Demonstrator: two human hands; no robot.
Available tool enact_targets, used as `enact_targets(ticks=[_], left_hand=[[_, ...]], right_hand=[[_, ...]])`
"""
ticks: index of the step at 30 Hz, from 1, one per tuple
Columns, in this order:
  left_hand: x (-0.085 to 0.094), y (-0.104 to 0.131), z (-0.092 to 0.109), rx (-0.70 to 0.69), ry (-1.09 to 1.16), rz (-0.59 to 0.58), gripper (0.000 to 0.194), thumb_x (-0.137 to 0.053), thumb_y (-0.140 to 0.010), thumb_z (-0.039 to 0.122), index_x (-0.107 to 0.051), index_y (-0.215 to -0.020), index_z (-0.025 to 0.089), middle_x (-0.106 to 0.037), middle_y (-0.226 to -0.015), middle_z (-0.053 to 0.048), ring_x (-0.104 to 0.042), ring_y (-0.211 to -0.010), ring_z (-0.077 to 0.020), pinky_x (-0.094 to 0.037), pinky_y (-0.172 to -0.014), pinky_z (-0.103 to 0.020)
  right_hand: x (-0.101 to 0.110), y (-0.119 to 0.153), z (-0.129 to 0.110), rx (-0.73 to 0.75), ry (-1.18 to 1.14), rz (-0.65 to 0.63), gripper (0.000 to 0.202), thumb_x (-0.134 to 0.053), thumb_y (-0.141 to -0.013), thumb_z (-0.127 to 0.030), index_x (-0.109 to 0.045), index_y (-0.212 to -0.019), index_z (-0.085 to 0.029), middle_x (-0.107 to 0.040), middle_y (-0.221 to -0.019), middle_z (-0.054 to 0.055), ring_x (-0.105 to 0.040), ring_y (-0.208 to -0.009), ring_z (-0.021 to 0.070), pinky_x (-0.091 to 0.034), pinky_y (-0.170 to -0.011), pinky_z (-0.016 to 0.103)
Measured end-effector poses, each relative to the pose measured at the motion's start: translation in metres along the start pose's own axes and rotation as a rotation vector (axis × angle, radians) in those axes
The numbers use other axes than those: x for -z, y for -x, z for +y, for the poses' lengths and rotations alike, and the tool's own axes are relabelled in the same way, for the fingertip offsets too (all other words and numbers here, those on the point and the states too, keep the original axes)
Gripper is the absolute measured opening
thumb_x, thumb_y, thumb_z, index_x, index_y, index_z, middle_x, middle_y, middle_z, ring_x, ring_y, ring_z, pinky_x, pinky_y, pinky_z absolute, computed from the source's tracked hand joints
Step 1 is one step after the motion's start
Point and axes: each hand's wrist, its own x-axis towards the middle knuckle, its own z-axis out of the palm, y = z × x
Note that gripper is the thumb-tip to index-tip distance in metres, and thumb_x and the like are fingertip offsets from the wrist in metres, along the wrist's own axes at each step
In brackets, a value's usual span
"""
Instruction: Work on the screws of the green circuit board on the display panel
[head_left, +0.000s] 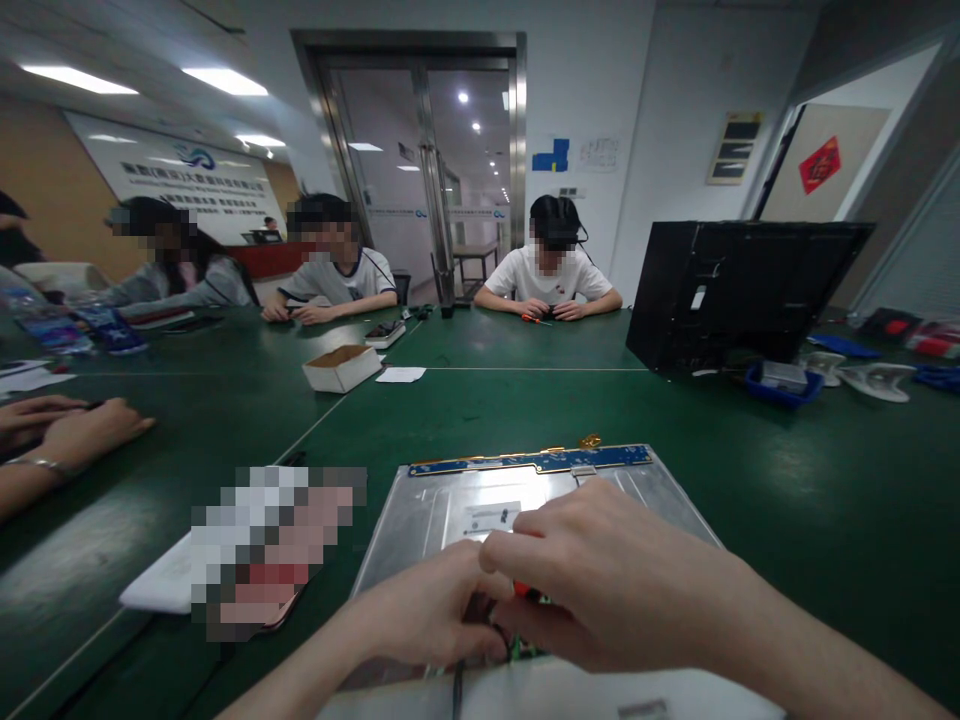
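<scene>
Near table edge, left hand [427, 615] and right hand [600, 580] met, both pinched shut on small orange-handled tool [525, 592], partly hidden. Tool sat over near end of silver display panel [465, 510]; panel's long axis ran away from hands toward blue circuit strip [532, 461]. Right hand slightly farther forward.

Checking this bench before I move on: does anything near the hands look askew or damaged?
Nothing stands out. The silver metal panel lies flat on the green table; both hands, left hand and right hand, meet at its near edge.
</scene>
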Motion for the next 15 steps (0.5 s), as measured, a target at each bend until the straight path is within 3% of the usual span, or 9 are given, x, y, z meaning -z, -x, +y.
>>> enact_targets(ticks=[10,15], left_hand=[[-0.0005,0.0023,0.0064,0.065,0.076,0.025,0.012,-0.067,-0.079,0.021,-0.076,-0.087,0.018,-0.071,-0.075,-0.003,-0.063,-0.065,-0.0175,-0.050,-0.059,-0.023],[0.0007,0.0003,0.0049,0.047,0.023,0.011,0.014,-0.069,-0.080,0.020,-0.077,-0.092,0.018,-0.073,-0.079,-0.002,-0.064,-0.069,-0.0174,-0.051,-0.061,-0.022]], right_hand=[[0.0032,0.0009,-0.0017,0.018,-0.057,-0.013,0.010,-0.059,-0.092,-0.024,-0.060,-0.102,-0.021,-0.070,-0.087,0.000,-0.054,-0.063,0.0120,-0.024,-0.050,0.027],[0.0024,0.0003,-0.0009,0.010,-0.057,0.003,0.007,-0.058,-0.094,-0.025,-0.059,-0.100,-0.021,-0.070,-0.087,-0.001,-0.056,-0.064,0.0126,-0.024,-0.051,0.028]])
